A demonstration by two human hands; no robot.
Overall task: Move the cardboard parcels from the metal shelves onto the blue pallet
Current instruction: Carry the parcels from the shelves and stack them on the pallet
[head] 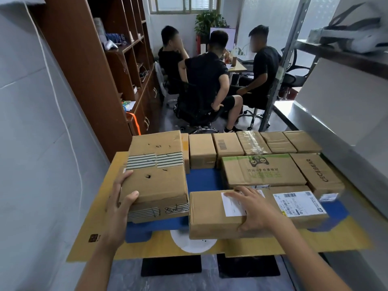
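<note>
Placement underway: left hand (120, 198) grips the near corner of the tall tape-striped brown cardboard parcel (155, 177); right hand (254, 208) lies flat, fingers spread, atop the flat white-labelled cardboard parcel (210, 213), both on the blue plastic pallet (201, 179) beneath. Next, probably release.

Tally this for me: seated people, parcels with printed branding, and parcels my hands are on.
Seated people: 3
Branded parcels: 2, green-print parcel and CECEBEAR parcel
Parcels touched: 2, striped-tape parcel (left hand) and white-label parcel (right hand)
Total: 7

Small office stockroom, wooden shelving (117, 66), desk (237, 67), swivel chairs (195, 120), parcels (262, 173) on pallet (201, 179)
</note>
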